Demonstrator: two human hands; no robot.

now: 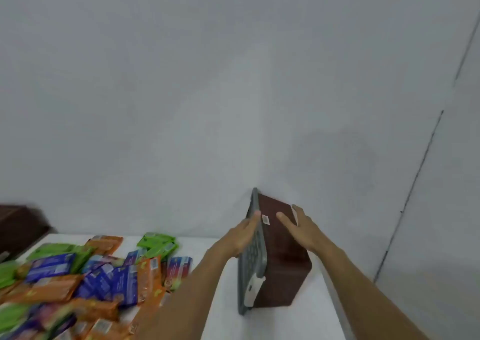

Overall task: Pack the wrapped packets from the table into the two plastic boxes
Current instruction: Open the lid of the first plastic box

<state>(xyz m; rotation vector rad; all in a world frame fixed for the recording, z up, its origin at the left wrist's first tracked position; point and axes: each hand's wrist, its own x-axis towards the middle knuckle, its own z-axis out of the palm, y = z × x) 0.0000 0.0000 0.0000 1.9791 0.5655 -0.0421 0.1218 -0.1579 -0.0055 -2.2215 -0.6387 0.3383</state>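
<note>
A brown plastic box (283, 267) with a grey lid stands on its side near the right of the white table (226, 313), lid facing left. My left hand (241, 235) lies flat against the grey lid with straight fingers. My right hand (298, 225) rests on the brown upper side, fingers straight. The box is held between the two palms. A heap of wrapped packets (85, 280), orange, blue and green, covers the left of the table. A second dark brown box (18, 225) shows blurred at the far left edge.
A plain grey-white wall (233, 93) rises right behind the table. The table's right edge (337, 311) runs close beside the standing box, with floor beyond it. Some packets reach the table's front left edge.
</note>
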